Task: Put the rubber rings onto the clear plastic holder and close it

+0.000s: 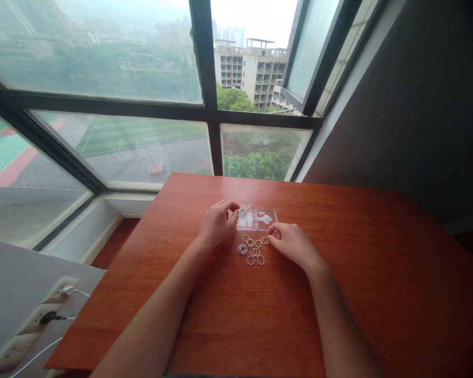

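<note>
A small clear plastic box (252,226) with white print lies opened out on the table. A few greenish hair ties (243,212) rest in its left half. My left hand (218,223) is at the box's left edge, thumb and forefinger curled closed against it. Just in front of the box lie several loose ring-shaped hair ties (254,252), pale yellow, beige and greyish pink, some overlapping. My right hand (291,241) is to their right, its fingers bent together in a pinch. Its fingertips meet the rightmost yellowish ties (265,240); whether one is between them is hidden.
The reddish-brown wooden table (236,320) reaches to the window frame (215,147) at the back. A dark wall (410,105) rises on the right. Sockets (35,317) with plugged-in cables are at the lower left, beside the table edge.
</note>
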